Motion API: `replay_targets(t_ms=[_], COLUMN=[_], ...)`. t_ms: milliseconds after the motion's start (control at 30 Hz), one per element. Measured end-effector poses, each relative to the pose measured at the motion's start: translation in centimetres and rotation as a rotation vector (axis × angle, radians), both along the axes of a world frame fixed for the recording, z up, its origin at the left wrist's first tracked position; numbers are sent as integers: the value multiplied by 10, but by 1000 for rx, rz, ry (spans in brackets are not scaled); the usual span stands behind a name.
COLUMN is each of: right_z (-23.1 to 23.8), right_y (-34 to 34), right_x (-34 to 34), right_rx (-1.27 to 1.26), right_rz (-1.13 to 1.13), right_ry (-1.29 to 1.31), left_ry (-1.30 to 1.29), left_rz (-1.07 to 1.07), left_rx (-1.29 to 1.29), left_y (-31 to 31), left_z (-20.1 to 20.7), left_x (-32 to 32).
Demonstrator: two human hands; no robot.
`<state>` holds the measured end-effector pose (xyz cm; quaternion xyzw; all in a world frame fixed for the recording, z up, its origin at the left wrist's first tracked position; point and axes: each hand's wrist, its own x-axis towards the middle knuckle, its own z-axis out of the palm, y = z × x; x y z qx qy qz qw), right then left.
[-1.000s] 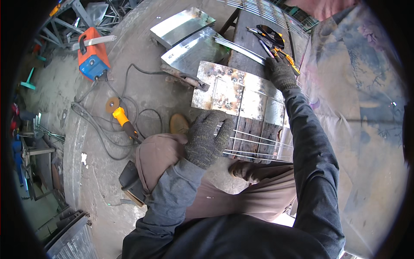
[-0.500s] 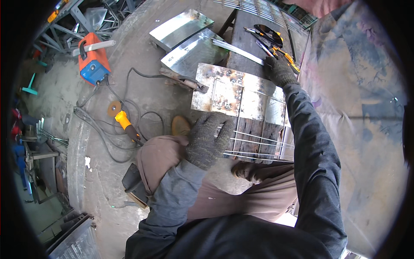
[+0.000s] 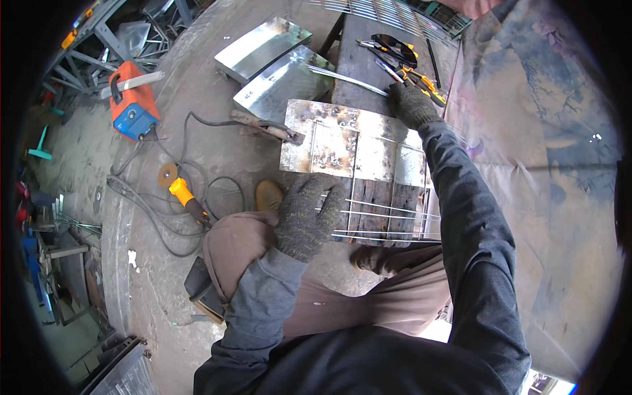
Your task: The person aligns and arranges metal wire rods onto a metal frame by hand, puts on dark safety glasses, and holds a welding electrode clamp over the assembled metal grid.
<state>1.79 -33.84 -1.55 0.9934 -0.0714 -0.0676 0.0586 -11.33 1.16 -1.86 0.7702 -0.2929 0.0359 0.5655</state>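
My left hand (image 3: pixel 304 220), in a dark knitted glove, is held over my knee, beside the left ends of several thin metal rods (image 3: pixel 388 212). Its fingers are apart, with rod ends showing in the gap. These rods cross a charred wooden bench (image 3: pixel 375 197). Beyond them lies a scorched, shiny metal plate (image 3: pixel 339 141) with thin bars across it. My gloved right hand (image 3: pixel 416 106) is at the plate's far right, its fingers curled at the end of a bundle of thin metal rods (image 3: pixel 349 79). The fingertips are partly hidden.
A clamp (image 3: pixel 280 133) with a cable grips the plate's left edge. Pliers (image 3: pixel 424 85) and dark glasses (image 3: pixel 393 47) lie beyond my right hand. Bent metal sheets (image 3: pixel 263 49), a yellow angle grinder (image 3: pixel 184 194) and an orange-and-blue machine (image 3: pixel 133 102) are on the floor at left.
The whole view has shifted slightly, so the scene sits a little further left. My right hand stays at the rod bundle and my left hand keeps its place beside the rods.
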Motion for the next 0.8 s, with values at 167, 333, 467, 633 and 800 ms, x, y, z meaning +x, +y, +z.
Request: replay_targets(t_ms=[167,333,467,633,800], right_z=[-2,0,7,31,60], right_y=[-19,-25,-12,8,54], right_x=[-5,-15,-30,-55,-117], right_rx=[90,133,150,177,141], right_rz=[49,70,117,392,513], right_ry=[-83,-114,-243,-563,-741], left_ry=[114,-3,190,216,103], left_rz=[7,-13,58,144,188], left_rx=[-20,10,-16,-20,1], left_y=[-1,2,2,13,18], left_z=[1,5,4,-1,-3], left_x=[0,-2,-2,1,-2])
